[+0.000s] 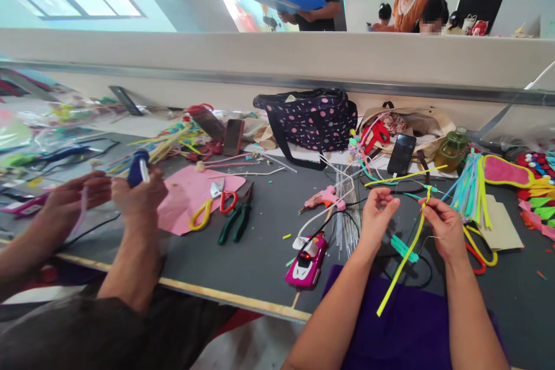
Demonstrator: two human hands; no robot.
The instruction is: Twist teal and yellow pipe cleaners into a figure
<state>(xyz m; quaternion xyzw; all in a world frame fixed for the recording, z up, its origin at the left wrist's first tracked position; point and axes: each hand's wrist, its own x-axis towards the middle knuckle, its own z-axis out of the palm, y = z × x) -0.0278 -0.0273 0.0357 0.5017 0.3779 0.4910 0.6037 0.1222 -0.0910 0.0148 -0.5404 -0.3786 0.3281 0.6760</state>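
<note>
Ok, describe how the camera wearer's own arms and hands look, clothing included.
Both forearms are bare up to the picture's lower edge, with no sleeves or cuffs visible. The left hand and right hand wear no gloves; no rings, watch or bracelets show. Fingernails look short and unpainted.

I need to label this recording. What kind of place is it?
Probably a shared craft workshop: a long grey table holds a pink glue gun, scissors and coloured strips.

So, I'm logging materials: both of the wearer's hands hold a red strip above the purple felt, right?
Not quite. The head view shows the strip is yellow, not red. The left hand and right hand both hold it above the purple felt.
</note>
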